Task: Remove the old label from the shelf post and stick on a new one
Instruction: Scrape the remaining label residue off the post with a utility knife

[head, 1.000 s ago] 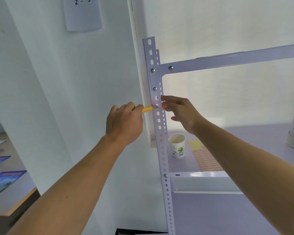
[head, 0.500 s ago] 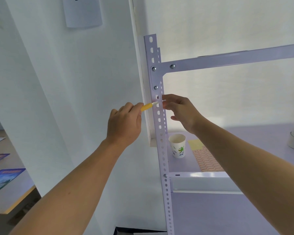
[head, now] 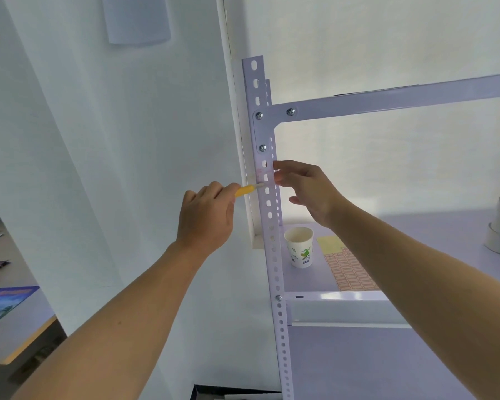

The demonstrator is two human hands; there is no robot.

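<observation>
The tall perforated white post [head: 267, 203] looks like smooth painted metal with shiny steel bolts [head: 262, 147]. The printed white cup [head: 299, 247] on its right looks like matt paper.

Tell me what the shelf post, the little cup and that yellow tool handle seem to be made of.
Shelf post: painted metal, probably steel; pale glossy coat, punched holes, screwed joints.
Cup: paper, it seems; matte white, printed leaf design, rolled rim.
Tool handle: likely plastic; smooth, evenly yellow, mostly hidden in the left hand.
</observation>
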